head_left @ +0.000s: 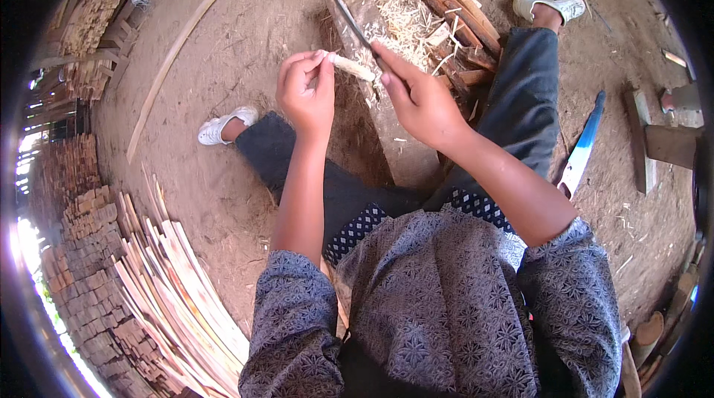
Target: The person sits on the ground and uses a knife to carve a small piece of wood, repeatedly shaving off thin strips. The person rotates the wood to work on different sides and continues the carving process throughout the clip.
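Observation:
My left hand pinches one end of a short, pale piece of wood between thumb and fingertips. My right hand is closed around the handle of a knife, its long dark blade pointing up and to the left, beyond the wood. The other end of the wood lies close to my right thumb; whether they touch I cannot tell. Both hands are above a thick wooden plank between my legs. Curled wood shavings cover its far right part and spill over beside it.
Reddish-brown wood offcuts lie right of the shavings. A saw-like blue and white tool rests on the dirt floor outside my right leg. Long pale strips lie at the lower left, beside stacked wood pieces. A bench-like wooden piece is at right.

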{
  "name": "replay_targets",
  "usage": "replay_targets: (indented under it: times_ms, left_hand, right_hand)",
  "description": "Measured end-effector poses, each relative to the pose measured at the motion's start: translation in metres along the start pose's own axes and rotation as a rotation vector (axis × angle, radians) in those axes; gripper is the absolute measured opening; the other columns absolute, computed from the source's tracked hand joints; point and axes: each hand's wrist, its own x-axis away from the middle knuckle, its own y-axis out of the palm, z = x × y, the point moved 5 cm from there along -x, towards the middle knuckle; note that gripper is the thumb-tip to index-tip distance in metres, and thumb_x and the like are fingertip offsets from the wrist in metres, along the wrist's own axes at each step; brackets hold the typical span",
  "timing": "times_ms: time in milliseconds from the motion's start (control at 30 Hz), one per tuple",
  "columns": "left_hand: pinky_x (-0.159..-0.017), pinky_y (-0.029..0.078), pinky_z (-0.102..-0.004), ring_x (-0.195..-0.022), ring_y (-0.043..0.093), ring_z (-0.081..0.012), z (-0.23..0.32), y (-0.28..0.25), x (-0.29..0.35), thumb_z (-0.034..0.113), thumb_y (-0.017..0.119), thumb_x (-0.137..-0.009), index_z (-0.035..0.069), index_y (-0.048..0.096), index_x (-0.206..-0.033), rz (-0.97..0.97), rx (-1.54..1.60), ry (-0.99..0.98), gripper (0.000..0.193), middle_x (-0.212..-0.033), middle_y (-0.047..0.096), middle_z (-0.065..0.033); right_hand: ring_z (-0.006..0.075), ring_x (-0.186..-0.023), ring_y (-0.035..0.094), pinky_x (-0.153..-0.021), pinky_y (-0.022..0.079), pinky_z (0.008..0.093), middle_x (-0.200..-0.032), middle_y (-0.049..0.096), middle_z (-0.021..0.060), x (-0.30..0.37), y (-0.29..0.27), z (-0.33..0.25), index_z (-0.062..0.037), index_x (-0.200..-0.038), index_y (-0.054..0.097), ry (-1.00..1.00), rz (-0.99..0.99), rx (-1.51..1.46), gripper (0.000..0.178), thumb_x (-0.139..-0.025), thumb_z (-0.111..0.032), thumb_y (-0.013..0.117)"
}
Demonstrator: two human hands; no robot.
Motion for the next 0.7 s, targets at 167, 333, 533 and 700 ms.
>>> replay_targets:
  times_ms: [167, 333, 533, 700]
  left_hand:
    - [-0.075, 0.065, -0.0291, -0.09, 0.075, -0.0197, 0.012, 0.007, -0.005, -0.009, 0.078, -0.088, -0.004, 0.07, -0.095, -0.012, -0.027, 0.047, 0.012, -0.105, 0.07, -0.0139]
    - [-0.075, 0.065, -0.029, -0.09, 0.075, -0.0196, 0.005, -0.001, -0.001, -0.009, 0.079, -0.088, -0.004, 0.07, -0.094, -0.001, -0.07, 0.042, 0.012, -0.105, 0.071, -0.0134]
    - [-0.078, 0.066, -0.0294, -0.092, 0.075, -0.0201, 0.008, 0.009, -0.007, -0.01, 0.078, -0.088, -0.005, 0.07, -0.095, -0.019, -0.069, 0.058, 0.012, -0.107, 0.069, -0.0136]
    - [-0.084, 0.066, -0.0308, -0.099, 0.072, -0.0202, -0.005, -0.001, -0.004, -0.012, 0.073, -0.093, -0.009, 0.066, -0.103, -0.029, -0.016, 0.02, 0.012, -0.115, 0.064, -0.0154]
  right_hand:
    - [0.0373, -0.074, 0.072, -0.071, 0.056, 0.0472, -0.088, 0.07, 0.0276, 0.004, 0.015, 0.043, -0.0151, -0.153, 0.054, -0.08, -0.053, 0.113, 0.048, -0.105, -0.019, 0.055]
    - [0.0426, -0.073, 0.071, -0.071, 0.056, 0.0519, -0.083, 0.069, 0.0266, -0.017, 0.0, 0.007, -0.0212, -0.156, 0.051, -0.083, -0.02, 0.107, 0.05, -0.106, -0.022, 0.055]
    - [0.0307, -0.095, 0.076, -0.083, 0.056, 0.0389, -0.114, 0.073, 0.0257, -0.006, 0.014, 0.077, -0.0159, -0.156, 0.051, 0.104, -0.299, 0.416, 0.046, -0.11, -0.016, 0.05]
    - [0.0223, -0.089, 0.071, -0.084, 0.054, 0.0376, -0.113, 0.073, 0.0221, -0.006, -0.006, 0.039, -0.0178, -0.159, 0.048, 0.025, -0.008, 0.093, 0.049, -0.11, -0.015, 0.051]
